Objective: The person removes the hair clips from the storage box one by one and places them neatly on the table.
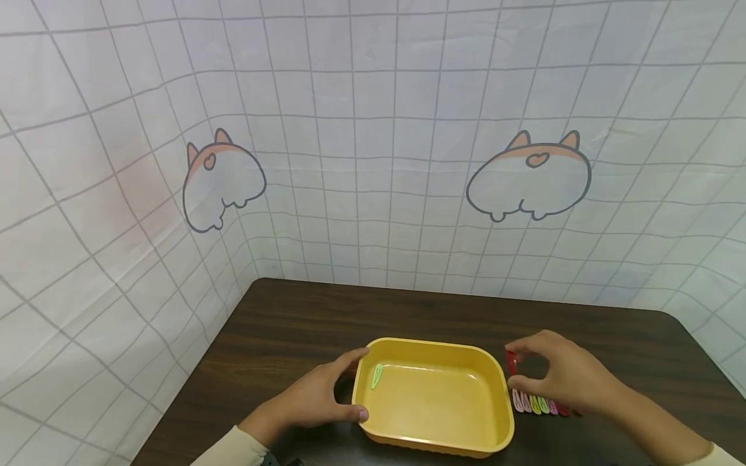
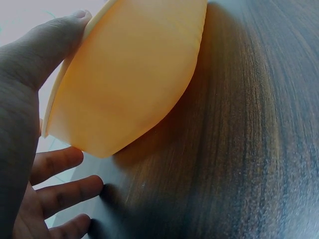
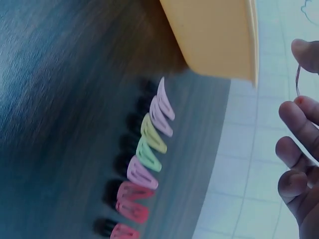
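Note:
A yellow plastic tub (image 1: 431, 446) stands on the table. My left hand (image 1: 317, 391) holds its left end, thumb on the near rim and index finger at the far corner; the other fingers are spread beside the wall in the left wrist view. A light green snap hair clip (image 1: 377, 377) is inside the tub at the left. Beyond the tub's right side, my right hand (image 1: 568, 372) pinches a red hair clip (image 1: 511, 363) upright between thumb and index finger. Below this hand lies a row of hair clips (image 3: 153, 154) in pink, yellow, green and red.
The dark wood-grain table (image 1: 291, 323) extends around the tub. A white grid-patterned curtain (image 1: 373, 162) with corgi drawings hangs behind and along the left and right sides. The near end of the clip row is partly hidden by the right hand in the head view.

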Demonstrator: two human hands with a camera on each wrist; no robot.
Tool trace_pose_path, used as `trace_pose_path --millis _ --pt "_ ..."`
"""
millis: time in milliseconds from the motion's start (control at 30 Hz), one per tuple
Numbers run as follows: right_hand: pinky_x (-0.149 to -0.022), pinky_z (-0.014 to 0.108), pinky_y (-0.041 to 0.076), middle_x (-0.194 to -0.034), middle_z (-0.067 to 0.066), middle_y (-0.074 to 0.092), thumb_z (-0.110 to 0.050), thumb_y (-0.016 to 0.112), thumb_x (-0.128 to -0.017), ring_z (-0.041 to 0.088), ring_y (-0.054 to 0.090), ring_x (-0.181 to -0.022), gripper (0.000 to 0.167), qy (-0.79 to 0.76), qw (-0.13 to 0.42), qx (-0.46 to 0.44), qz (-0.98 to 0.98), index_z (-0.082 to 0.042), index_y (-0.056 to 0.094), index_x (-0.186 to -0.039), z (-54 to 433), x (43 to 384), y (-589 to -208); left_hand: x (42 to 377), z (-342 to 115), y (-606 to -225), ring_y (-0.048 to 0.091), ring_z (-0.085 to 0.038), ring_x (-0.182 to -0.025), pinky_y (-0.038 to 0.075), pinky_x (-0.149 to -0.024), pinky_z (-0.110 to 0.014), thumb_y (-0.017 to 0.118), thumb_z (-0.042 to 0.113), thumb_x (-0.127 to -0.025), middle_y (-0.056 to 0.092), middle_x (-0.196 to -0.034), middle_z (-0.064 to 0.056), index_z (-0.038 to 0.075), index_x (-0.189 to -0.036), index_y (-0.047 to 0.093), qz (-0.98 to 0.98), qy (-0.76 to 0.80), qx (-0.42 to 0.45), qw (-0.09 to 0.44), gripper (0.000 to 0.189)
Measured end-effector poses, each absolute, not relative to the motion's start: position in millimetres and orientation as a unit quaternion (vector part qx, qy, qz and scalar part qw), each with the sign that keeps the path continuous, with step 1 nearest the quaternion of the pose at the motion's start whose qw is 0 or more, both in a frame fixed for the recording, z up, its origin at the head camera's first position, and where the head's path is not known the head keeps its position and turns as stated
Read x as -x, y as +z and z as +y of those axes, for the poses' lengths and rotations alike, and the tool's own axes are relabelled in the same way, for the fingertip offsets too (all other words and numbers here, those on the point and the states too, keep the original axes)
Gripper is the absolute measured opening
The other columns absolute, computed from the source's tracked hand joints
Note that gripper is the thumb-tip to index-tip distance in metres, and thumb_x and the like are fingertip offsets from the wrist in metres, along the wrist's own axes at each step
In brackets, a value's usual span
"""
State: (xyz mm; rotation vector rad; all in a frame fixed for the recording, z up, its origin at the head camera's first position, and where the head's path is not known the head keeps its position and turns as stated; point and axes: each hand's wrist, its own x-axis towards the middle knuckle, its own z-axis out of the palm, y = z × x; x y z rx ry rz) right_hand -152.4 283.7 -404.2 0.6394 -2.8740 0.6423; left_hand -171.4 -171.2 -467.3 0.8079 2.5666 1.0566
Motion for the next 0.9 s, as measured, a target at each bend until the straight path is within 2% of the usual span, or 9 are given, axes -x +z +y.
trace_pose_path --millis 200,400,667,900 --pt "-0.080 0.048 0.054 -0.104 -0.016 0.062 -0.062 0.081 -0.079 0.021 0.063 -0.101 0.055 0.214 0.072 -0.205 -0.952 -0.026 0.073 -0.121 297 152 -404 172 -172 -468 0.054 -0.017 -0.131 0.038 -0.108 -0.059 0.079 0.058 -0.084 0.059 -0.141 0.006 0.031 -0.163 0.025 0.877 0.365 -0.285 0.124 0.099" --pt "-0.079 0.047 0.055 -0.103 -0.018 0.063 -0.055 0.085 -0.079 0.018 0.062 -0.098 0.053 0.202 0.098 -0.229 -0.947 -0.023 0.074 -0.119 310 153 -411 172 -172 -469 0.054 -0.016 -0.131 0.039 -0.108 -0.059 0.080 0.055 -0.085 0.059 -0.142 0.005 0.030 -0.163 0.025 0.877 0.365 -0.287 0.122 0.098" --pt "-0.081 0.044 0.056 -0.102 -0.022 0.062 -0.054 0.087 -0.077 0.008 0.060 -0.098 0.050 0.183 0.118 -0.224 -0.950 -0.026 0.074 -0.117 325 152 -420 173 -172 -469 0.053 -0.014 -0.131 0.039 -0.109 -0.056 0.081 0.050 -0.086 0.060 -0.141 0.006 0.028 -0.163 0.025 0.872 0.370 -0.297 0.120 0.098" --pt "-0.080 0.046 0.056 -0.108 -0.016 0.062 -0.056 0.086 -0.077 0.017 0.062 -0.100 0.055 0.183 0.094 -0.212 -0.955 -0.023 0.074 -0.119 337 151 -424 172 -172 -468 0.053 -0.015 -0.131 0.039 -0.108 -0.058 0.080 0.051 -0.086 0.060 -0.141 0.006 0.028 -0.163 0.025 0.875 0.366 -0.294 0.120 0.097"
